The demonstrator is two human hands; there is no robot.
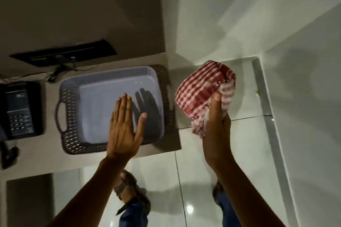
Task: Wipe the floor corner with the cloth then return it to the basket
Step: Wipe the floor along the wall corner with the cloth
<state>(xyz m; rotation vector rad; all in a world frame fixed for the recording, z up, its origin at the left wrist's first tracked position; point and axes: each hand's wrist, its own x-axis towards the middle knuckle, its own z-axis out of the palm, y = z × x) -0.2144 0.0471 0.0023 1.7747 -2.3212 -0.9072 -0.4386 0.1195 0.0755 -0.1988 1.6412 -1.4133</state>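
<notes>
A red and white checked cloth is bunched up in my right hand, held in the air over the tiled floor, just right of the counter's edge. A grey perforated plastic basket with handles sits on the counter and has nothing inside. My left hand hovers flat over the basket's near right part, fingers spread, holding nothing; its shadow falls on the basket floor. The floor corner lies beyond the cloth, where two white walls meet the glossy tiles.
A black desk phone stands on the counter's left end, with a dark wall socket panel and a cable behind the basket. My sandalled feet stand on the shiny tiles below. A white wall runs along the right.
</notes>
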